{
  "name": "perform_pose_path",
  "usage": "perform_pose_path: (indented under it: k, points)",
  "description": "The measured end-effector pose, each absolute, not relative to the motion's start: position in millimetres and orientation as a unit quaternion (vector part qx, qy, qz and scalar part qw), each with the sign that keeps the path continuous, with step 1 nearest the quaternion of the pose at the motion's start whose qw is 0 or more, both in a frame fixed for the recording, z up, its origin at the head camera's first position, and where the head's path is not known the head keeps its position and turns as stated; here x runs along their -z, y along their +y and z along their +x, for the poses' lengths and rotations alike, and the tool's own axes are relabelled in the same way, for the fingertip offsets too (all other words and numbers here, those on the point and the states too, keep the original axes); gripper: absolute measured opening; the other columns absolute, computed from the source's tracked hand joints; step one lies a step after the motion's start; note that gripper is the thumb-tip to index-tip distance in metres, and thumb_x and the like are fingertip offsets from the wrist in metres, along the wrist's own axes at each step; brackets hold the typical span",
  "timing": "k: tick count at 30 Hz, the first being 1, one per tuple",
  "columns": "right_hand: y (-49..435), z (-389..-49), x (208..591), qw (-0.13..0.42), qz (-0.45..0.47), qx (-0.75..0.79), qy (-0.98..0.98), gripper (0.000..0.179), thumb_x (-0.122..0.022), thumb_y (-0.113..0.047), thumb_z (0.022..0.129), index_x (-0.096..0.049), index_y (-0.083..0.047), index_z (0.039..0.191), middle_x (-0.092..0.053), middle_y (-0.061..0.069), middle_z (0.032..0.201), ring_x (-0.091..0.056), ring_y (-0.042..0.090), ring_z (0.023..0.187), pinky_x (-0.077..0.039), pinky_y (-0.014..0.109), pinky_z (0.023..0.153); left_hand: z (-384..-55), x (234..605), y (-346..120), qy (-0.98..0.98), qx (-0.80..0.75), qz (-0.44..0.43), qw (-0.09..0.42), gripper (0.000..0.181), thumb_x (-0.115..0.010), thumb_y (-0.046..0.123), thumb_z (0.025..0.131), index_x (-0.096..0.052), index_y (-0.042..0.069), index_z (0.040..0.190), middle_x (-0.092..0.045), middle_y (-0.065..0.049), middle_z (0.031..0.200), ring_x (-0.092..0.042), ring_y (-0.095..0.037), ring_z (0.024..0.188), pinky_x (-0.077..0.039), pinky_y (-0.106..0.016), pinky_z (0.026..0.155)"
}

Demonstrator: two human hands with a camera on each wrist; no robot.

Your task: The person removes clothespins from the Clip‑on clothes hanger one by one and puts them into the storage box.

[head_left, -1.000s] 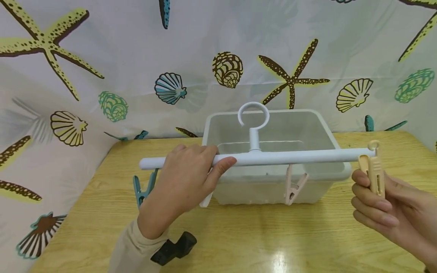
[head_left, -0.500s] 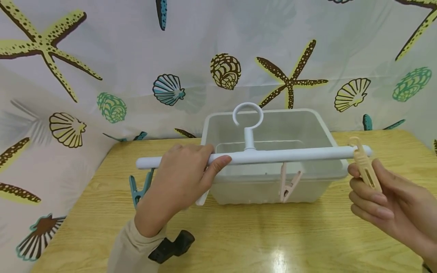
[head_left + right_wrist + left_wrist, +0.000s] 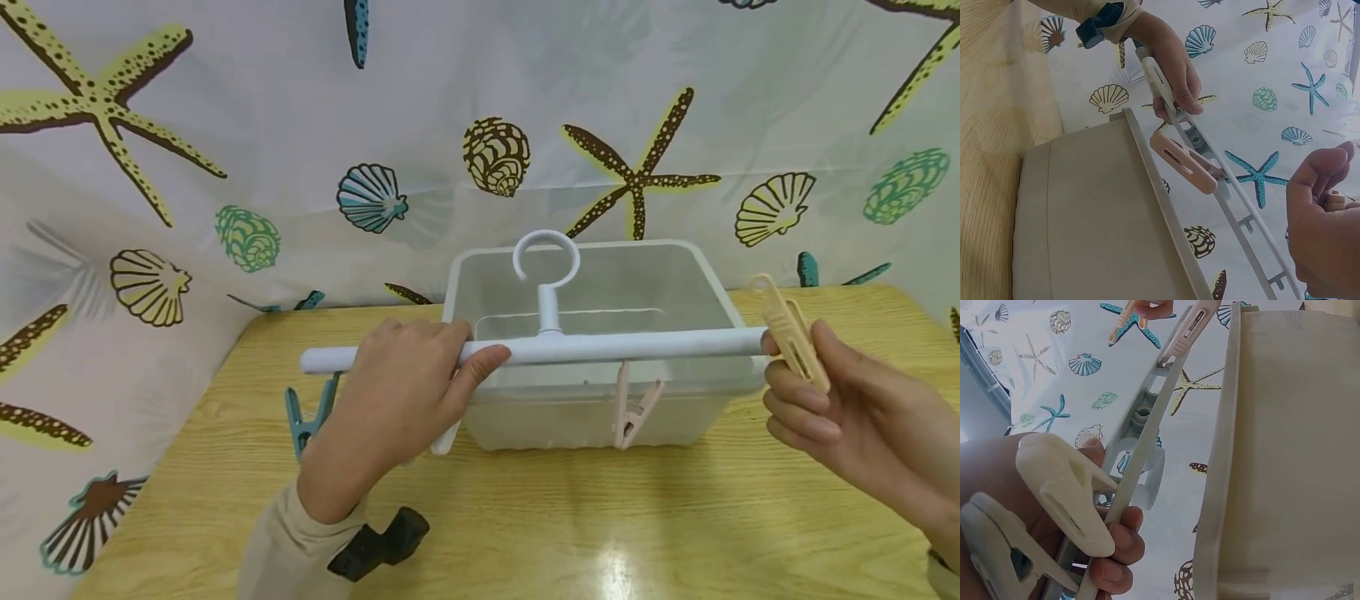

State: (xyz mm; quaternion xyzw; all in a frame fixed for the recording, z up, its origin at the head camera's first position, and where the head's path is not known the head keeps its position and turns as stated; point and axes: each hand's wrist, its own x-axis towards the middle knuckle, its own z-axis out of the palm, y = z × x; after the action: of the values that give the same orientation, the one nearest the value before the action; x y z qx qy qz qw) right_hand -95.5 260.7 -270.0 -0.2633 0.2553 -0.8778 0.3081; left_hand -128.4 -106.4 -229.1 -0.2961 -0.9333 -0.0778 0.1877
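Observation:
My left hand (image 3: 408,392) grips a white hanger (image 3: 637,346) over its bar, left of the ring-shaped hook. Three clothespins hang from the bar: a teal clothespin (image 3: 307,417) by the left end, a white clothespin (image 3: 1066,494) under my left hand, and a pink clothespin (image 3: 633,408) right of the hook. At the bar's right end, my right hand (image 3: 862,433) pinches a pale yellow clothespin (image 3: 795,337) between thumb and fingers. Its small ring end points up and leftward, and it overlaps the bar's tip in the head view.
Behind the hanger, a whitish plastic bin (image 3: 615,421) stands on the wood-grain table (image 3: 525,517). A cloth (image 3: 420,83) printed with starfish and shells hangs at the back and left. A black wrist strap device (image 3: 382,542) sits on my left sleeve.
My right hand has brought the yellow clothespin leftward and up, tilting its ring end to the left. The hanger has shifted slightly left in my left hand's grip.

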Motion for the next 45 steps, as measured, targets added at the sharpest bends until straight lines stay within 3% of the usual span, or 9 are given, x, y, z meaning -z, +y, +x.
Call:
perform_pose_path:
  k: [15, 23, 28, 35, 39, 45]
  points:
    - [272, -119, 252, 0.262, -0.27, 0.866, 0.33, 0.05, -0.002, -0.026, 0.106, -0.04, 0.002, 0.125, -0.05, 0.013, 0.09, -0.032, 0.025, 0.069, -0.031, 0.036, 0.071, -126, 229, -106, -0.937, 0.064, -0.291, 0.18, 0.045, -0.052, 0.042, 0.099, -0.042, 0.014, 0.066, -0.037, 0.004, 0.05, -0.04, -0.016, 0.047, -0.039, -0.037, 0.058]
    - [280, -136, 244, 0.24, -0.266, 0.853, 0.38, 0.049, -0.006, -0.023, 0.107, -0.043, 0.004, 0.125, -0.054, 0.013, 0.091, -0.035, 0.027, 0.07, -0.038, 0.038, 0.073, -126, 229, -107, -0.938, 0.058, -0.29, 0.182, 0.045, -0.052, 0.042, 0.099, -0.042, 0.014, 0.066, -0.037, 0.004, 0.05, -0.041, -0.017, 0.047, -0.04, -0.037, 0.059]
    - [284, -149, 235, 0.217, -0.26, 0.843, 0.418, 0.043, -0.011, -0.022, 0.108, -0.04, 0.001, 0.129, -0.054, 0.014, 0.091, -0.05, 0.027, 0.074, -0.043, 0.037, 0.073, -125, 230, -108, -0.937, 0.058, -0.292, 0.184, 0.045, -0.052, 0.042, 0.098, -0.042, 0.014, 0.066, -0.037, 0.004, 0.05, -0.041, -0.017, 0.047, -0.04, -0.037, 0.058]
    - [290, -169, 222, 0.183, -0.226, 0.808, 0.513, 0.033, -0.023, -0.018, 0.108, -0.045, -0.005, 0.128, -0.056, 0.014, 0.093, -0.054, 0.026, 0.077, -0.048, 0.036, 0.072, -124, 229, -107, -0.936, 0.055, -0.295, 0.182, 0.045, -0.052, 0.042, 0.098, -0.041, 0.014, 0.065, -0.037, 0.003, 0.05, -0.041, -0.016, 0.047, -0.039, -0.036, 0.057]
    - [284, -175, 210, 0.088, -0.195, 0.674, 0.708, 0.022, -0.036, -0.019, 0.106, -0.048, -0.004, 0.117, -0.062, 0.011, 0.093, -0.061, 0.022, 0.079, -0.053, 0.032, 0.072, -124, 228, -107, -0.937, 0.054, -0.297, 0.177, 0.046, -0.051, 0.043, 0.099, -0.041, 0.014, 0.065, -0.037, 0.003, 0.05, -0.04, -0.015, 0.047, -0.038, -0.035, 0.056]
    - [266, -177, 196, -0.075, -0.159, 0.356, 0.918, 0.024, -0.049, -0.023, 0.102, -0.05, -0.004, 0.117, -0.068, 0.005, 0.09, -0.064, 0.013, 0.074, -0.051, 0.023, 0.063, -121, 228, -107, -0.933, 0.051, -0.303, 0.186, 0.045, -0.052, 0.042, 0.099, -0.041, 0.014, 0.066, -0.037, 0.004, 0.051, -0.04, -0.016, 0.047, -0.039, -0.036, 0.056]
